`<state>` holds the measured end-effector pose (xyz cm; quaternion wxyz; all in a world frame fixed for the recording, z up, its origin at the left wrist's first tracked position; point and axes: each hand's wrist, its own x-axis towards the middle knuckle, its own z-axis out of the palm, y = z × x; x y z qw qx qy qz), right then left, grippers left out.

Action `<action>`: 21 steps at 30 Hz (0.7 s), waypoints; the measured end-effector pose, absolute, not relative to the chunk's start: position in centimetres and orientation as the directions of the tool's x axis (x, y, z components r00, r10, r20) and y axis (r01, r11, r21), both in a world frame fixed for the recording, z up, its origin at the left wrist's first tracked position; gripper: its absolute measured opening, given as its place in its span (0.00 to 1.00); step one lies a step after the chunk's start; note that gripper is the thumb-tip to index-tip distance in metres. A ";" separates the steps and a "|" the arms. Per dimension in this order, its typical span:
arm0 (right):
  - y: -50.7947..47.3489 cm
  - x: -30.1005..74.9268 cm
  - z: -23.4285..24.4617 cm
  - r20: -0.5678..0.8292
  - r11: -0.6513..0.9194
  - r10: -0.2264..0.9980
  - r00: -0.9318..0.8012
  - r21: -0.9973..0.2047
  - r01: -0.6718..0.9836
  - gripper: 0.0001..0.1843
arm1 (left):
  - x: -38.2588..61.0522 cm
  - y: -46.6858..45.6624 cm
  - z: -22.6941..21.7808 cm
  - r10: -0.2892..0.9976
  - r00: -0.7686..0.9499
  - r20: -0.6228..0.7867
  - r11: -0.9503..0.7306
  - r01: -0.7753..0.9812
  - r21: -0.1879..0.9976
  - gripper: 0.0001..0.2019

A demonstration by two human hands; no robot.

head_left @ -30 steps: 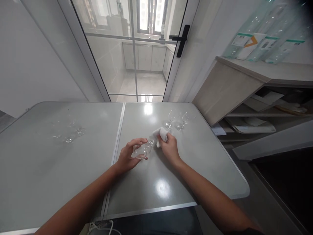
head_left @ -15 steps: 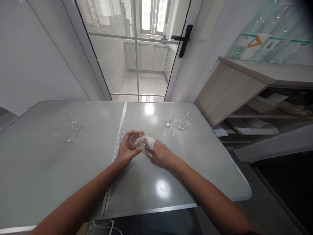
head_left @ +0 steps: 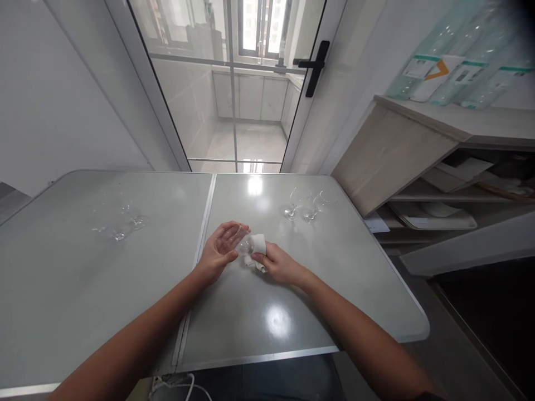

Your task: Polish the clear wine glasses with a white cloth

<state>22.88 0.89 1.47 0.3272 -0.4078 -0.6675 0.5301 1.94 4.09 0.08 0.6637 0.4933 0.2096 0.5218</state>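
A clear stemmed glass (head_left: 244, 245) lies tilted between my hands, above the right half of the grey table. My left hand (head_left: 220, 247) curves around its bowl, the thumb on the near side and the fingers behind. My right hand (head_left: 276, 260) grips a white tissue (head_left: 258, 245) pressed to the foot end of the glass. A loose part of the tissue hangs below my right fingers. The stem and foot are mostly hidden by the tissue.
Two stemmed glasses stand at the back right, one glass (head_left: 290, 213) left of the other glass (head_left: 310, 214). Several clear glasses (head_left: 120, 235) are on the left half. A wooden shelf (head_left: 401, 147) with plastic bottles (head_left: 453, 81) borders the right. Behind the table (head_left: 104, 295) is a glass door.
My right hand has turned the tissue on the glass, with its thumb now showing on the near side. More tissue hangs below. My left hand stays around the bowl.
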 end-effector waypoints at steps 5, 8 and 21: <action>0.9 22.0 0.8 0.170 0.289 0.949 -0.264 -0.803 0.521 0.08 | 2.1 4.4 0.0 0.919 0.311 0.242 -0.076 -0.462 0.883 0.32; 0.9 22.3 1.2 0.007 0.096 0.929 -0.369 -0.970 0.223 0.14 | 2.1 4.2 0.2 0.906 0.357 0.225 -0.026 -0.484 0.874 0.33; 0.7 22.3 1.8 -0.027 -0.028 1.000 -0.008 -0.971 -0.236 0.24 | 1.4 4.5 -0.3 0.931 0.314 0.185 -0.013 -0.479 0.878 0.35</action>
